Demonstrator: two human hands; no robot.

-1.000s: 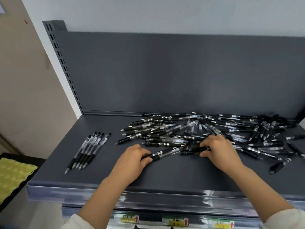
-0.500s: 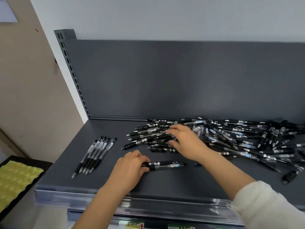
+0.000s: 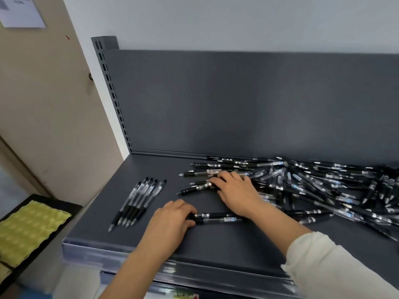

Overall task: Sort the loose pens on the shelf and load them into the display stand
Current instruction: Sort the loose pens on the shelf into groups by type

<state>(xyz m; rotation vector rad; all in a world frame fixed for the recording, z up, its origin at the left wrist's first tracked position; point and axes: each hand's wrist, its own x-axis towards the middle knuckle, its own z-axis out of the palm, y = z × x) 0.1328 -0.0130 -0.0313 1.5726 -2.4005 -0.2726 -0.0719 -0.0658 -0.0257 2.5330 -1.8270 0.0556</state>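
Observation:
A big heap of loose black pens [image 3: 319,186] covers the right half of the dark grey shelf [image 3: 216,242]. Several pens lie sorted in a neat row [image 3: 138,201] at the left. My left hand [image 3: 170,223] grips the ends of a pair of pens [image 3: 218,217] lying flat near the front. My right hand [image 3: 235,188] rests on the left edge of the heap, its fingers curled over a pen [image 3: 194,189] there. No display stand is in view.
The shelf's upright back panel [image 3: 237,104] rises behind the pens, with a slotted post [image 3: 112,93] at its left. Left of and below the shelf sits a black tray with a yellow-green pad [image 3: 26,231]. A beige door [image 3: 43,104] stands at the left.
My right hand has moved from the front of the heap leftward to its left edge. My left hand has stayed on the pair of pens. The camera has swung to the left.

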